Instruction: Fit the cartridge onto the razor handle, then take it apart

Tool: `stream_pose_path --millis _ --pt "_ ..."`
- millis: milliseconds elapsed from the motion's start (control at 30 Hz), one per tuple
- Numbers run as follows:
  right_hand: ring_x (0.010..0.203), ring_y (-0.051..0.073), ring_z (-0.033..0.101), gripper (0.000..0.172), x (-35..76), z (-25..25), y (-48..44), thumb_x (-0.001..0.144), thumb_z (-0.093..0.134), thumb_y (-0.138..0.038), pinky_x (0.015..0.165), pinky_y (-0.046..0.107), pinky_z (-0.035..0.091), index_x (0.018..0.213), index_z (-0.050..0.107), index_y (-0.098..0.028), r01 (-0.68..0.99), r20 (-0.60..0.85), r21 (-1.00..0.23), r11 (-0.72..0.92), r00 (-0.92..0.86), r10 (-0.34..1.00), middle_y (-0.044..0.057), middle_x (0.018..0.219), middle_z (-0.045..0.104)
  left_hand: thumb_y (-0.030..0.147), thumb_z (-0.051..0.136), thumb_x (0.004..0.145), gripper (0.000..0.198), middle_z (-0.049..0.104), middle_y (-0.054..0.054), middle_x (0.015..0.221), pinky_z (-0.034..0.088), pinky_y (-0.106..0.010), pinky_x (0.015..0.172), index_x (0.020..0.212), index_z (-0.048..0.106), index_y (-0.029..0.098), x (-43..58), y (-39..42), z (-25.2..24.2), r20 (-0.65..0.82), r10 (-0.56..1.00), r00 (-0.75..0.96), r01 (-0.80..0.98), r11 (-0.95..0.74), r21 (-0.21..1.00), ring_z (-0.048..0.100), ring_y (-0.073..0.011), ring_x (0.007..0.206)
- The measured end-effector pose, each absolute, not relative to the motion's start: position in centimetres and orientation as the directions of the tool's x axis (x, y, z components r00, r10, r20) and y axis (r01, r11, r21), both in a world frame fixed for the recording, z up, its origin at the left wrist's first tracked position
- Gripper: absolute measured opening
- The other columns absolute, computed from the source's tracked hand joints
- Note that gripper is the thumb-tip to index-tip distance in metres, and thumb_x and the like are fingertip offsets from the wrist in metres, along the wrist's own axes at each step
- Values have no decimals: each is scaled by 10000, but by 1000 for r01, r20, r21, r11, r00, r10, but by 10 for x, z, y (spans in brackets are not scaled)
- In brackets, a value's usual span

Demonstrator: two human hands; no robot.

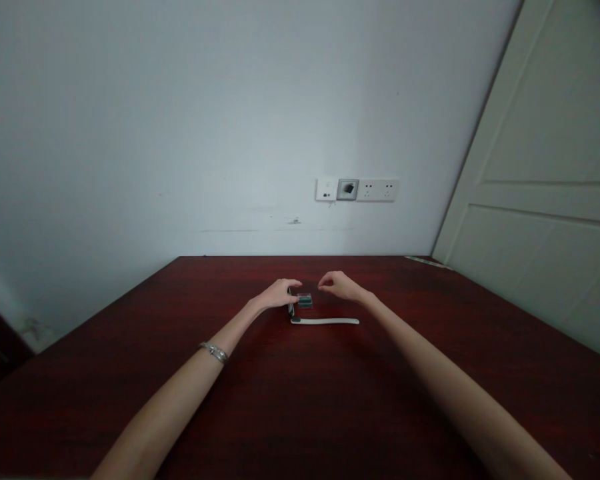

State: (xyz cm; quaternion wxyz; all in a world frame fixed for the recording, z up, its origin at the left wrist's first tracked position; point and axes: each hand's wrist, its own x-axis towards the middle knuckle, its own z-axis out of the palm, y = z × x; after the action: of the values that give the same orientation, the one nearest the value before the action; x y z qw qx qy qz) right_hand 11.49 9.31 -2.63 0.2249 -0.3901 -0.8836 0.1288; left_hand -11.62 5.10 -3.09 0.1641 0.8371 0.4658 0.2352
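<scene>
On the table (325,393), a box (305,301) lies between left hand (279,293) and right hand (343,285), both reaching forward. Left thumb and fingers are parted, contact unclear; right fingertips bunch close, contents unclear.

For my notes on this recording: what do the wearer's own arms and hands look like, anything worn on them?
The left hand and right hand are ungloved, and no sleeves show. A silvery band, perhaps a bracelet or watch, circles the left arm above the wrist; the right arm shows nothing worn. Rings would be too small to tell.
</scene>
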Motion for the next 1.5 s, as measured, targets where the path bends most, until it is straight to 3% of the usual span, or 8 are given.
stream_pose_path --millis 200,333,467,700,967,1167,1300,1500 --pt "722 149 612 196 127 -21 66 738 552 -251 664 221 433 834 708 -181 625 135 -372 687 -695 706 36 826 692 227 531 718 250 677 -79 934 455 -271 802 900 668 122 -138 53 -20 386 895 224 752 -410 516 613 -186 866" --pt "739 158 608 238 129 -19 40 738 574 -361 627 220 429 859 703 -204 620 89 -351 702 -724 684 37 855 680 256 515 726 235 685 -76 877 456 -268 768 830 682 129 -157 54 -21 369 915 165 795 -344 499 617 -191 836" --pt "829 187 590 321 131 -18 22 736 567 -461 665 243 431 891 693 -209 643 133 -272 716 -712 690 63 954 637 274 518 721 228 688 -72 858 447 -263 770 793 691 143 -167 53 -27 320 939 128 829 -279 485 617 -192 836" --pt "871 192 578 247 137 -19 13 789 526 -364 696 248 422 897 687 -211 653 101 -188 733 -730 676 74 961 619 313 557 702 221 689 -87 794 448 -265 718 743 694 143 -171 47 -32 210 976 53 849 -155 506 626 -197 766" --pt "846 193 590 191 136 -20 9 759 564 -312 668 239 409 854 697 -212 669 77 -176 722 -722 688 63 901 656 306 578 690 191 677 -69 702 438 -231 640 695 686 149 -168 36 -22 167 986 17 838 -105 536 621 -180 711" --pt "773 164 594 232 148 -20 7 760 553 -357 672 231 418 845 704 -203 637 130 -299 710 -710 692 53 871 660 322 574 691 213 643 -53 600 414 -212 556 619 661 141 -163 29 -16 115 993 38 833 -95 544 591 -147 580" --pt "752 168 603 261 183 -23 16 742 558 -388 687 238 436 827 714 -197 706 191 -411 577 -553 811 52 846 674 352 582 680 247 613 -37 542 394 -200 506 572 638 137 -157 30 -18 89 994 63 841 -101 532 541 -115 493" --pt "744 208 634 269 256 -33 33 703 573 -399 639 258 447 820 722 -208 897 196 -436 78 9 981 78 791 691 385 554 686 291 582 -25 505 339 -189 414 573 627 127 -142 32 -21 24 995 93 851 -92 518 469 -86 401"
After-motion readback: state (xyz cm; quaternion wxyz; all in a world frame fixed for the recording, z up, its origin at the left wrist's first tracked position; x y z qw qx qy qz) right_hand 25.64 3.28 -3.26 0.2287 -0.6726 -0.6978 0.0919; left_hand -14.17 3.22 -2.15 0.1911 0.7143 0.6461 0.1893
